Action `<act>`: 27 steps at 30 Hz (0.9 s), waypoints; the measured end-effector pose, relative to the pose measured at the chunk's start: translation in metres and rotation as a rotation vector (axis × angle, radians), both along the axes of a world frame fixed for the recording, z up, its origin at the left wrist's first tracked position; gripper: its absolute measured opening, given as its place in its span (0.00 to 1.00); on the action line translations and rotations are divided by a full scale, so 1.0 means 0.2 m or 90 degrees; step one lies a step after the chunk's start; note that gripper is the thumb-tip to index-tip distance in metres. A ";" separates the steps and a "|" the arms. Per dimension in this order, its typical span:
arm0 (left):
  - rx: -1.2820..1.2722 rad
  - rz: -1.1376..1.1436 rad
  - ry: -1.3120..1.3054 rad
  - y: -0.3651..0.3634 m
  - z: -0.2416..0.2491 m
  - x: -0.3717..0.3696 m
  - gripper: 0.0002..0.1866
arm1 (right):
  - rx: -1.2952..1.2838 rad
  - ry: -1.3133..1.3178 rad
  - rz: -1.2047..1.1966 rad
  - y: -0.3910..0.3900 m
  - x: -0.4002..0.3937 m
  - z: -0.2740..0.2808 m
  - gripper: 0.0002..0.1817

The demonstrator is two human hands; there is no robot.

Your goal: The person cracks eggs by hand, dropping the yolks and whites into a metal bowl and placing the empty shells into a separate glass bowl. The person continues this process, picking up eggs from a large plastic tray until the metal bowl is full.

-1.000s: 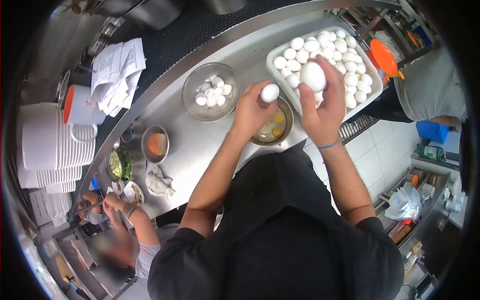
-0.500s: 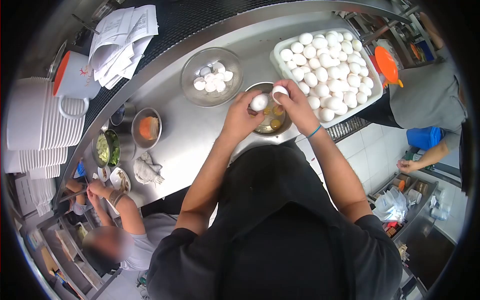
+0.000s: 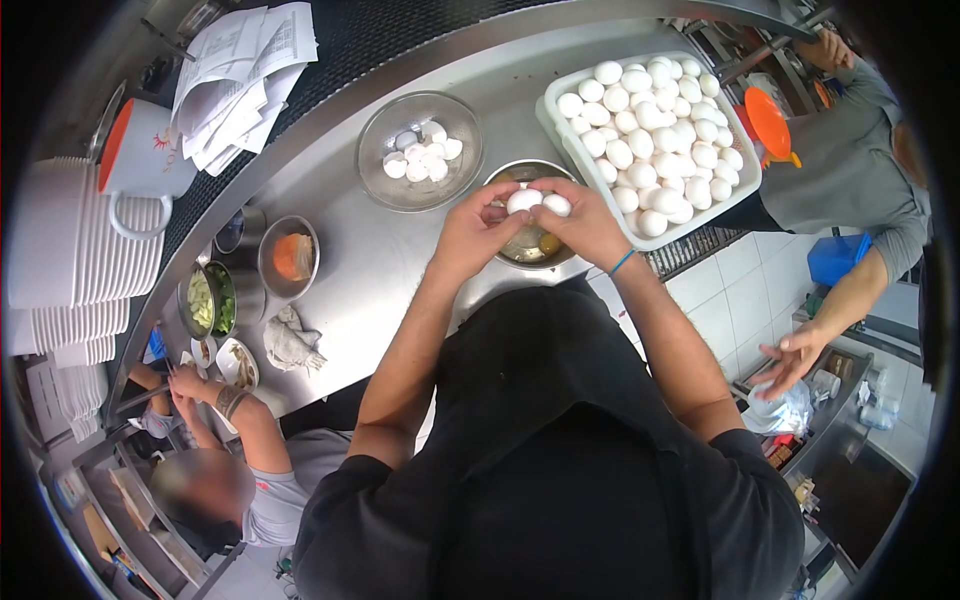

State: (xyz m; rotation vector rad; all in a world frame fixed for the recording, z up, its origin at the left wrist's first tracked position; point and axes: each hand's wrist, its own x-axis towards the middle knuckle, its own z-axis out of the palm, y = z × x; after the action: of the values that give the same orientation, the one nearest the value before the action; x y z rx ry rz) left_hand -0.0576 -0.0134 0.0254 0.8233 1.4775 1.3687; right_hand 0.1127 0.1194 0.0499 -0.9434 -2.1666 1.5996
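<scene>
My left hand (image 3: 473, 228) is closed around a white egg (image 3: 523, 201). A second white egg (image 3: 557, 205) is gripped in my right hand (image 3: 590, 228), which has a blue band at its wrist. The two eggs are side by side, close together, over a steel bowl (image 3: 530, 166). Inside that bowl a yolk (image 3: 549, 243) shows, while my hands cover much of the rest. To the left, a wider metal bowl (image 3: 372, 152) holds several white eggshells (image 3: 420, 160). A white crate (image 3: 556, 125) heaped with whole eggs (image 3: 655, 135) stands at the right.
At the left are a bowl with orange food (image 3: 292, 256), pans of chopped greens (image 3: 203, 300) and a crumpled cloth (image 3: 292, 340). Stacked plates (image 3: 85, 240), a mug (image 3: 147, 160) and papers (image 3: 243, 80) occupy the shelf. One person (image 3: 270, 440) is at lower left, another (image 3: 840, 190) at right.
My hands have drawn together, bringing the two eggs side by side. Both remain held over the bowl. The person at right has swung an arm downward, fingers spreading.
</scene>
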 end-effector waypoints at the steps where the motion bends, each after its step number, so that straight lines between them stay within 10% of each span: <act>1: -0.003 0.011 0.014 0.01 -0.02 0.00 0.25 | 0.014 -0.008 -0.006 -0.01 0.00 -0.01 0.23; 27: -0.009 0.091 0.173 0.03 -0.05 0.06 0.22 | 0.258 -0.034 -0.020 -0.02 0.00 -0.03 0.21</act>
State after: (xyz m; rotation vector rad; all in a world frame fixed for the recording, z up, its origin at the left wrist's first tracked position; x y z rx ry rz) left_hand -0.0448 -0.0081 0.0154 0.9385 1.7824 1.3897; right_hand 0.1124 0.1156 0.0447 -0.8917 -2.3709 1.0675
